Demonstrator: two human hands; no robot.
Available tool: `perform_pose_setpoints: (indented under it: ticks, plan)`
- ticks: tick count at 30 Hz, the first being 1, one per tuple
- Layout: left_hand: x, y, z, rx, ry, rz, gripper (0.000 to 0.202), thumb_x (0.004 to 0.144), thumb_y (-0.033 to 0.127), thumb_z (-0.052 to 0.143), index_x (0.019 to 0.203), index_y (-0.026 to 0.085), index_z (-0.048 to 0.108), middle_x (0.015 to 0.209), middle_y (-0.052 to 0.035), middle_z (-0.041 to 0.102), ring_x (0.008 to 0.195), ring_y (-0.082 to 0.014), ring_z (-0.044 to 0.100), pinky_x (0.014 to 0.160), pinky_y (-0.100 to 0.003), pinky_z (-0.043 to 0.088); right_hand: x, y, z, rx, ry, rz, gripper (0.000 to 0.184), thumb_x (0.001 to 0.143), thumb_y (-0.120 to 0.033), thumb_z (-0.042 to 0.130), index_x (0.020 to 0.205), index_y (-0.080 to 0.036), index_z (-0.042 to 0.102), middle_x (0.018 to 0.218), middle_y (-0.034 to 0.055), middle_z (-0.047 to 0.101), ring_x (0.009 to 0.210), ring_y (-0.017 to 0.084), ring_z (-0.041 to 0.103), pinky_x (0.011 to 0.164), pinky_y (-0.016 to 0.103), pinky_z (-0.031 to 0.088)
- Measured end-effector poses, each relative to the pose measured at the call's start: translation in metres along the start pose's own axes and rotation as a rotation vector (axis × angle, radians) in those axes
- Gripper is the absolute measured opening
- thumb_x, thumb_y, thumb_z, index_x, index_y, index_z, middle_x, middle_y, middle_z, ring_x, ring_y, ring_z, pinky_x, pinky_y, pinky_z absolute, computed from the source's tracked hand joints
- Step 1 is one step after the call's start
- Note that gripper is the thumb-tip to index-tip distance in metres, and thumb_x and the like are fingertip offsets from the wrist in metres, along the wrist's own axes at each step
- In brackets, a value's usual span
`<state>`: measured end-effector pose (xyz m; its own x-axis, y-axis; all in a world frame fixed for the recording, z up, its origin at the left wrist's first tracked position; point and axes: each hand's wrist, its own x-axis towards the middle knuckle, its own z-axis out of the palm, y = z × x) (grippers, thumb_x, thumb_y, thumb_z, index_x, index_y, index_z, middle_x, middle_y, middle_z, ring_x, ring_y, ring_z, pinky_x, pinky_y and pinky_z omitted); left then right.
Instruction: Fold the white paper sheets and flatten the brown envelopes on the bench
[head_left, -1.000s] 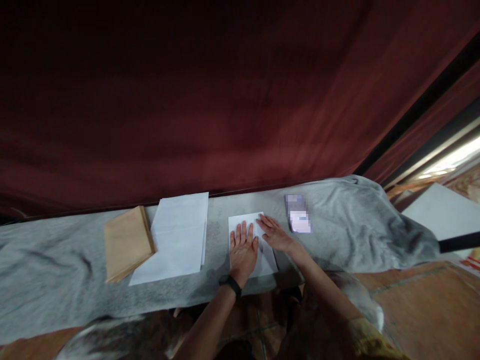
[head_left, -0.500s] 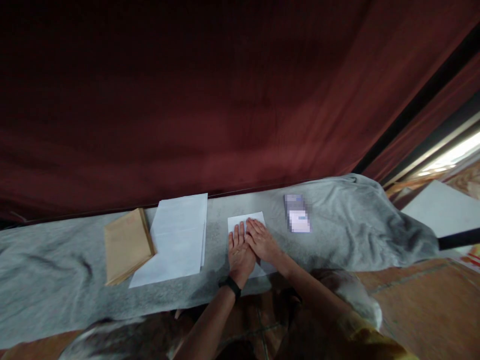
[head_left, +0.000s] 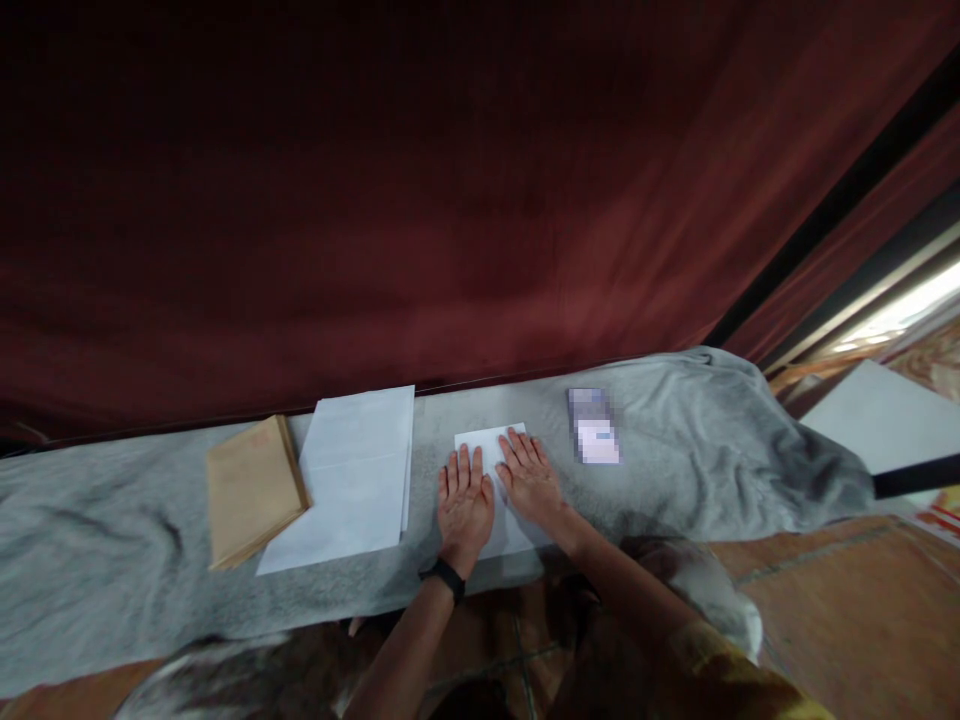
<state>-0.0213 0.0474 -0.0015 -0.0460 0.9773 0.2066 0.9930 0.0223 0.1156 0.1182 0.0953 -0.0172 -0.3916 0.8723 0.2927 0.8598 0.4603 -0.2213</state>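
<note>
On the near middle of the bench, over its grey cloth, a small white paper lies flat under both hands. The left hand covers the paper's left part and the right hand its right part, palms down and side by side. Neither grip closes on anything: the fingers lie spread and flat, so the pressure goes down into the paper and keeps it level on the soft, creased cloth. Left of the hands rests a stack of larger white sheets, squared up, with brown envelopes touching its left edge. A blurred card sits near the right hand, apart from the paper. A red curtain hangs along the far side.
</note>
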Motion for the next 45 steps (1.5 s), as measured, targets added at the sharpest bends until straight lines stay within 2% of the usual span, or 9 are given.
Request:
perform_pose_setpoints:
  ticks: [6, 12, 23, 26, 30, 34, 39, 42, 45]
  plan:
    - [-0.006, -0.017, -0.003, -0.002, 0.037, -0.007, 0.055, 0.099, 0.021, 0.034, 0.153, 0.012, 0.039, 0.16, -0.016, 0.037, 0.149, -0.0318, 0.033, 0.121, -0.052, 0.029, -0.001, 0.006, -0.001, -0.017, -0.01, -0.028, 0.054, 0.104, -0.038, 0.042, 0.152, -0.013, 0.042, 0.16, 0.0136, 0.036, 0.147, 0.029, 0.036, 0.121, 0.049, 0.026]
    - [-0.008, -0.023, -0.006, -0.005, 0.035, -0.01, 0.057, 0.099, 0.022, 0.034, 0.154, 0.011, 0.036, 0.157, -0.0157, 0.041, 0.147, -0.031, 0.035, 0.12, -0.051, 0.03, -0.002, 0.02, -0.01, -0.012, -0.132, -0.057, 0.059, 0.102, -0.045, 0.045, 0.153, -0.016, 0.04, 0.162, 0.0124, 0.031, 0.148, 0.03, 0.033, 0.122, 0.049, 0.024]
    - [-0.007, -0.025, -0.007, 0.008, 0.035, -0.021, 0.055, 0.098, 0.021, 0.034, 0.153, 0.013, 0.04, 0.157, -0.0132, 0.043, 0.148, -0.0287, 0.035, 0.121, -0.05, 0.03, 0.008, 0.045, -0.012, 0.073, -0.305, -0.072, 0.057, 0.097, -0.027, 0.049, 0.153, -0.019, 0.042, 0.162, 0.0096, 0.032, 0.148, 0.026, 0.033, 0.122, 0.045, 0.026]
    - [-0.006, -0.019, -0.008, 0.011, 0.034, -0.049, 0.055, 0.097, 0.02, 0.036, 0.152, 0.01, 0.041, 0.159, -0.0163, 0.038, 0.149, -0.0305, 0.033, 0.121, -0.052, 0.028, 0.009, 0.048, -0.007, 0.092, -0.325, -0.061, 0.057, 0.097, -0.027, 0.047, 0.153, -0.02, 0.041, 0.162, 0.0086, 0.032, 0.149, 0.025, 0.032, 0.123, 0.047, 0.025]
    - [-0.004, 0.003, -0.006, -0.031, 0.037, 0.064, 0.055, 0.099, 0.021, 0.035, 0.153, 0.01, 0.038, 0.162, -0.0145, 0.034, 0.152, -0.0283, 0.026, 0.122, -0.051, 0.028, 0.008, 0.049, -0.004, 0.104, -0.301, -0.086, 0.057, 0.096, -0.027, 0.049, 0.153, -0.019, 0.042, 0.162, 0.0099, 0.032, 0.15, 0.025, 0.031, 0.123, 0.047, 0.025]
    - [-0.008, 0.02, 0.001, -0.059, -0.02, 0.213, 0.053, 0.102, 0.029, 0.035, 0.154, 0.016, 0.037, 0.161, -0.0096, 0.038, 0.15, -0.0257, 0.031, 0.121, -0.048, 0.032, 0.007, 0.05, -0.006, 0.11, -0.28, -0.097, 0.055, 0.096, -0.024, 0.048, 0.151, -0.018, 0.044, 0.162, 0.0104, 0.033, 0.15, 0.024, 0.03, 0.122, 0.045, 0.027]
    - [-0.019, 0.005, 0.002, -0.035, 0.004, 0.256, 0.055, 0.103, 0.035, 0.037, 0.155, 0.017, 0.035, 0.16, -0.0116, 0.038, 0.149, -0.0251, 0.033, 0.12, -0.048, 0.033, 0.008, 0.044, -0.011, 0.07, -0.282, -0.08, 0.053, 0.098, -0.023, 0.046, 0.151, -0.018, 0.045, 0.161, 0.0107, 0.035, 0.149, 0.024, 0.032, 0.122, 0.046, 0.026]
    - [-0.025, -0.006, -0.002, -0.021, 0.004, 0.277, 0.056, 0.102, 0.038, 0.039, 0.154, 0.017, 0.035, 0.161, -0.0131, 0.036, 0.15, -0.0258, 0.031, 0.12, -0.049, 0.033, 0.008, 0.03, -0.012, 0.044, -0.174, -0.045, 0.05, 0.101, -0.026, 0.041, 0.149, -0.015, 0.046, 0.158, 0.0123, 0.04, 0.147, 0.025, 0.036, 0.122, 0.049, 0.025]
    - [-0.026, -0.008, -0.006, -0.011, -0.022, 0.313, 0.054, 0.101, 0.04, 0.043, 0.15, 0.019, 0.043, 0.161, -0.014, 0.035, 0.15, -0.0281, 0.031, 0.12, -0.051, 0.032, 0.006, 0.01, -0.011, 0.059, -0.091, -0.092, 0.049, 0.104, -0.03, 0.037, 0.149, -0.014, 0.047, 0.157, 0.0115, 0.042, 0.146, 0.025, 0.037, 0.122, 0.047, 0.028]
